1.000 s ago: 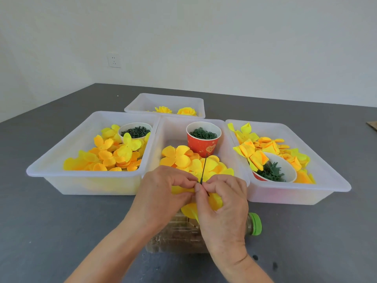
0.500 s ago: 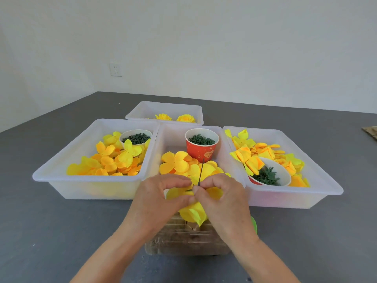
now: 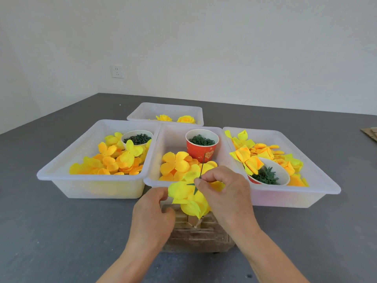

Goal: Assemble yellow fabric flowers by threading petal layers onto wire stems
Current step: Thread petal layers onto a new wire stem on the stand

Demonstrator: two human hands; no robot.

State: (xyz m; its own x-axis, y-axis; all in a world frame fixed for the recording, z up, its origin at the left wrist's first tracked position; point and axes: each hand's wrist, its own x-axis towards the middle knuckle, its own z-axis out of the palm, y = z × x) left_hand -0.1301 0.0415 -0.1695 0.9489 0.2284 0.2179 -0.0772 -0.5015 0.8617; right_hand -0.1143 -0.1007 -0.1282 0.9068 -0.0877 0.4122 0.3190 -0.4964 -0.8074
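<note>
A half-built yellow fabric flower (image 3: 189, 198) stands over a clear bottle (image 3: 199, 234) lying on the table. Its thin green wire stem (image 3: 202, 165) points up and away from me. My right hand (image 3: 226, 193) pinches the stem just above a small green leaf piece (image 3: 193, 185) that sits on the petals. My left hand (image 3: 153, 217) holds the left edge of the petals with thumb and fingers. The flower's lower part is hidden behind the petals and my hands.
Three white bins stand in a row: the left bin (image 3: 67, 174), the middle bin (image 3: 169, 135) and the right bin (image 3: 318, 180), all holding yellow petals and cups of green parts. A red cup (image 3: 202, 150) stands in the middle bin. A fourth bin (image 3: 167, 109) behind holds finished flowers.
My left hand has dropped lower and left, away from the stem, to the petals' edge. The green leaf piece now shows on top of the petals. The camera has tilted up.
</note>
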